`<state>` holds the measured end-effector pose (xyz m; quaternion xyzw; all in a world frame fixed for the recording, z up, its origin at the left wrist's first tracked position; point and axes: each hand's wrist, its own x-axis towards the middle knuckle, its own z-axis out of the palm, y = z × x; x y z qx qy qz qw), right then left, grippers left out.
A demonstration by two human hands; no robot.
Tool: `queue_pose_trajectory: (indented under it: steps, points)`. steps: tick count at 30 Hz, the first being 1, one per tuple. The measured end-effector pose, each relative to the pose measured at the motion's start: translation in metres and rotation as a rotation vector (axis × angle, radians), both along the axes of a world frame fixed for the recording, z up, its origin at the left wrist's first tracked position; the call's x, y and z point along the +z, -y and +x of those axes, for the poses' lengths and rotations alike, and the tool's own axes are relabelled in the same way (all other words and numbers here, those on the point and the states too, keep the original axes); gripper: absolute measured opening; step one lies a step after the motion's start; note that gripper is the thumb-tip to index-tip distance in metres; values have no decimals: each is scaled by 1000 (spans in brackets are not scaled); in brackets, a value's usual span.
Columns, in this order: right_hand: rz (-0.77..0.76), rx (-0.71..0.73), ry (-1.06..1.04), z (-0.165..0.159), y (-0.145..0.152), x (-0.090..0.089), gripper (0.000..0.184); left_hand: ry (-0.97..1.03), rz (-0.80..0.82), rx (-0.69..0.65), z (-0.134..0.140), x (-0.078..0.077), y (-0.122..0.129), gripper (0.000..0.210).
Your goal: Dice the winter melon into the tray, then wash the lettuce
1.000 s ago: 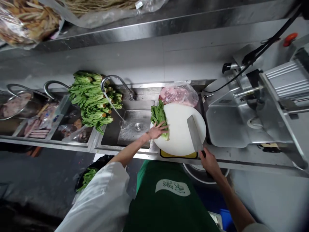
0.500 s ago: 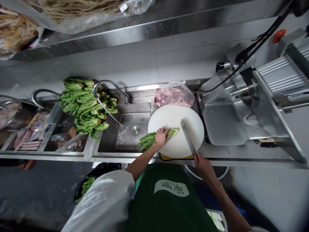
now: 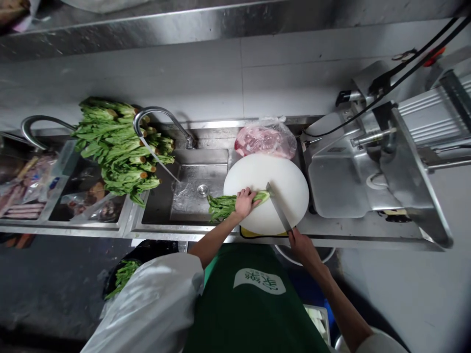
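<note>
On the round white cutting board point(image 3: 253, 171), a head of leafy green lettuce point(image 3: 223, 206) lies with its leaves to the left and its pale stem end to the right. My left hand point(image 3: 244, 202) is closed over its middle, pressing it down. My right hand point(image 3: 302, 246) grips the handle of a kitchen knife point(image 3: 280, 211) at the board's near right edge. The blade slants across the board, its far end at the stem end of the lettuce. Whether the edge has entered the stem, I cannot tell.
Several lettuce heads point(image 3: 114, 142) are piled left of the sink point(image 3: 184, 208), where the faucet point(image 3: 162, 110) runs water. Bagged meat point(image 3: 267, 139) sits behind the board. A metal slicing machine point(image 3: 338, 186) stands at right. Packaged meat point(image 3: 25, 193) fills compartments at far left.
The knife has shifted left, so its blade now meets the lettuce's stem end. My left hand stays on the lettuce. The camera view has tilted slightly downward.
</note>
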<state>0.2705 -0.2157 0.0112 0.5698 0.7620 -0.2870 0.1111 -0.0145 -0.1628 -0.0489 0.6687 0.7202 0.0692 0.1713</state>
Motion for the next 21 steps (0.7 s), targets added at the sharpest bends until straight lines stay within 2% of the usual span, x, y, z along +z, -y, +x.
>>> queue_pose_trajectory:
  steps: [4, 6, 8, 10, 12, 14, 18, 21]
  points:
    - [80, -114, -28, 25, 6, 14, 23, 79, 5, 63, 8, 8, -14, 48]
    - [94, -185, 26, 36, 5, 21, 23, 107, 5, 27, 22, 11, -31, 47]
    - [79, -228, 99, 43, 1, 25, 23, 95, -45, -62, 42, 13, -50, 48]
    - [69, -248, 155, 49, -2, 23, 23, 78, -113, -166, 63, 12, -68, 45]
    - [76, -257, 173, 57, -1, 16, 23, 74, -157, -245, 78, 9, -80, 30]
    - [86, -264, 169, 65, 1, 7, 25, 153, -145, -263, 86, 4, -88, 20]
    - [112, -249, 177, 69, -5, -6, 33, 593, 2, -144, 85, -6, -85, 12]
    - [139, -220, 173, 59, -16, -2, 37, 829, 148, 64, 66, -9, -53, 19]
